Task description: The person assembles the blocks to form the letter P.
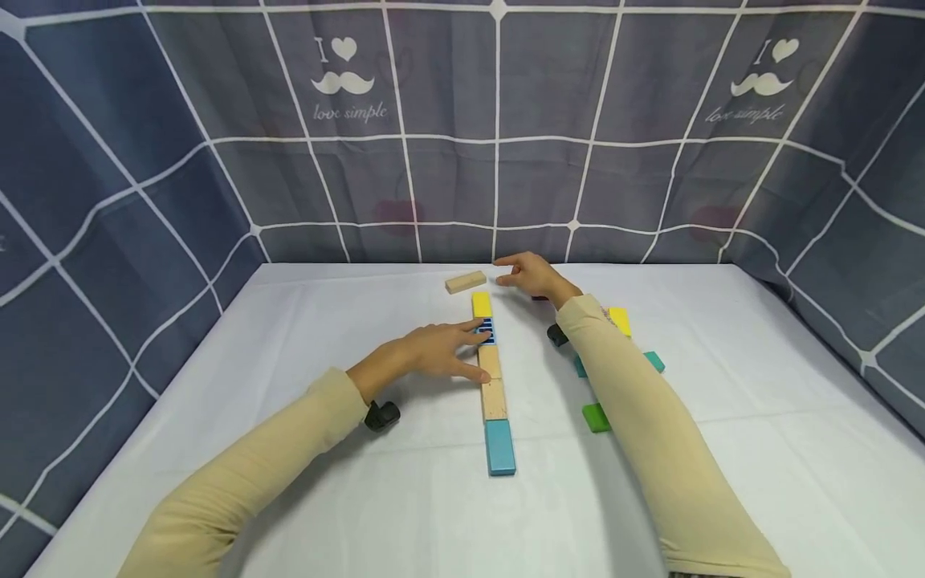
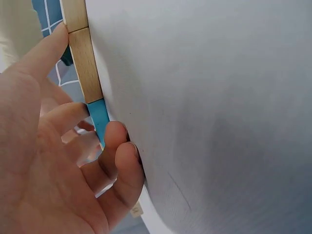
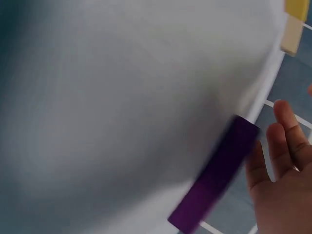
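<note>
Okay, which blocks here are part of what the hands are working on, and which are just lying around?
In hand:
- flat row of blocks, yellow to light blue
- loose plain wooden block
- left hand, touching the row
- right hand, nearest the loose block

Lying about:
- green block
- teal block
- second yellow block

Both my arms are covered to the wrist in long, close-fitting sleeves of pale beige fabric, slightly creased along the forearms. My left hand and right hand are bare, with no gloves or rings visible. A small black camera unit is strapped under each wrist, left and right
</note>
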Motion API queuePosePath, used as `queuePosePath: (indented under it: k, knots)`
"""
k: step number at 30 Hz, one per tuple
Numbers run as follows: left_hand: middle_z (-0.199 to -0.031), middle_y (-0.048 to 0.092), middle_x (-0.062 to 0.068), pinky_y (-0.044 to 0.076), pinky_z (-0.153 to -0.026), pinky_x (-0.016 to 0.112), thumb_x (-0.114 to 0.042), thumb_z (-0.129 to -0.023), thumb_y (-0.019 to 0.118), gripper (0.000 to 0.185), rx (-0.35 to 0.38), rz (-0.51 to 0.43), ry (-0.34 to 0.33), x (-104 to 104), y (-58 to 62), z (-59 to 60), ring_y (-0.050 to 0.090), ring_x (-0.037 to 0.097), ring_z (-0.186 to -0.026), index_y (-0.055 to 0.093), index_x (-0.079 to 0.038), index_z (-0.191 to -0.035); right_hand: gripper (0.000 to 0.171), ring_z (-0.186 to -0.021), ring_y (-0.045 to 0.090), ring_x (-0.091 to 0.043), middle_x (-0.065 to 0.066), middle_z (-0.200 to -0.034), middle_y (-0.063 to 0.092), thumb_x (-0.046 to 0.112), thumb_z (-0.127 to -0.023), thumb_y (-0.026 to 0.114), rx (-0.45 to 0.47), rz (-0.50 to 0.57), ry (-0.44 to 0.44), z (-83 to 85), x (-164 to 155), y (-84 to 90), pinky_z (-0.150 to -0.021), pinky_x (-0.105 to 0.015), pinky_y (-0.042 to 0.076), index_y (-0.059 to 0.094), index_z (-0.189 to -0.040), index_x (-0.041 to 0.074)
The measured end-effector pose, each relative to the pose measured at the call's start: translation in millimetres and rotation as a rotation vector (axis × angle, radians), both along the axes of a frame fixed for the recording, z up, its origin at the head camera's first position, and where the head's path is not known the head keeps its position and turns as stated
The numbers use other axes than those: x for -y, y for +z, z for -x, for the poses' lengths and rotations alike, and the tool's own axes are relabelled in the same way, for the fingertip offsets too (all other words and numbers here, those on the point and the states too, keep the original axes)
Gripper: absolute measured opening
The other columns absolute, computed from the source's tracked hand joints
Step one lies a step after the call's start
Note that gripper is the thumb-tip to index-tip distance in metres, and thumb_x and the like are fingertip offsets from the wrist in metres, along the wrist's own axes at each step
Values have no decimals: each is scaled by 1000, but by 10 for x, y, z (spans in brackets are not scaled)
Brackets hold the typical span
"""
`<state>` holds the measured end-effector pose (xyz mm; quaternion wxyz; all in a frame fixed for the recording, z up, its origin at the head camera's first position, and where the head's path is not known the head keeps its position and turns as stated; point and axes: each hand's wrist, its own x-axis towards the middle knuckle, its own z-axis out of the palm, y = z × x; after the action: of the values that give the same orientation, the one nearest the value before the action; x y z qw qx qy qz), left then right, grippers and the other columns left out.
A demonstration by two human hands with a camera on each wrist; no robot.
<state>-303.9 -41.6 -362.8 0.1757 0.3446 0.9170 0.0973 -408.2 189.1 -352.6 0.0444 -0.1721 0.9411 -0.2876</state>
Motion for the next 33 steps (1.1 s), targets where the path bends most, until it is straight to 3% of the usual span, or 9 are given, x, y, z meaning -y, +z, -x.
queuePosePath:
  k: [5, 9, 13, 15, 18, 21, 25, 29, 33]
  knots:
    - [-164, 15, -8, 38, -106, 51, -74, -84, 57, 86, -7, 2, -11, 5, -4, 2, 31, 25, -143, 35, -28, -154, 48, -62, 41, -15, -7, -76, 48, 18, -96, 67, 15, 25, 15, 86, 48, -33, -58, -28, 35, 55, -141, 6]
    - [-164, 15, -7, 36, -107, 52, -72, -84, 58, 86, -6, 0, -12, 7, 5, -5, 32, 25, -143, 35, -28, -154, 50, -71, 44, -18, -16, -90, 60, 16, -95, 68, 15, 12, 49, 100, 153, -5, -62, -28, 37, 54, -142, 6]
    - [-164, 16, -6, 34, -107, 55, -71, -85, 59, 85, 7, -5, -10, 9, 19, -21, 31, 26, -143, 36, -27, -154, 52, -89, 50, -25, -21, -117, 60, 19, -97, 64, 75, -44, 58, 105, 274, 13, -75, -34, 44, 50, -146, 9]
    - [-164, 15, -6, 33, -108, 57, -71, -85, 59, 85, 11, -7, -6, 10, 19, -26, 31, 26, -143, 36, -27, -154, 52, -104, 52, -29, -21, -129, 56, 21, -98, 62, 98, -79, 51, 109, 319, 12, -88, -40, 45, 48, -147, 11]
    - [-164, 15, -6, 33, -108, 57, -70, -85, 59, 84, 13, -9, 0, 16, 13, -29, 32, 26, -143, 36, -27, -154, 52, -128, 43, -37, -19, -144, 48, 22, -100, 60, 122, -123, 43, 115, 367, 4, -106, -50, 36, 45, -149, 12]
    - [-164, 15, -7, 33, -108, 56, -70, -85, 59, 84, 19, -15, 4, 21, 12, -33, 32, 25, -143, 36, -27, -154, 52, -139, 30, -41, -18, -151, 41, 22, -100, 59, 123, -164, 29, 121, 388, -8, -112, -54, 25, 45, -149, 11]
    - [-164, 15, -8, 34, -108, 54, -72, -84, 59, 85, 20, -13, 10, 24, 6, -25, 32, 25, -143, 36, -29, -154, 46, -135, 37, -39, -18, -148, 45, 19, -98, 61, 91, -177, -12, 149, 380, -45, -111, -51, 29, 54, -142, 9]
    - [-164, 14, -9, 36, -107, 52, -73, -84, 58, 86, 20, -7, 10, 28, 3, -12, 32, 24, -143, 35, -30, -154, 37, -122, 50, -32, -18, -140, 53, 16, -96, 65, 62, -175, -42, 163, 375, -70, -106, -45, 37, 61, -131, 8]
    - [-164, 13, -10, 37, -106, 51, -73, -84, 58, 86, 21, -4, 11, 37, 8, -4, 32, 23, -143, 35, -30, -154, 34, -108, 52, -30, -17, -135, 57, 16, -95, 66, 58, -182, -51, 167, 387, -71, -101, -43, 40, 62, -128, 8]
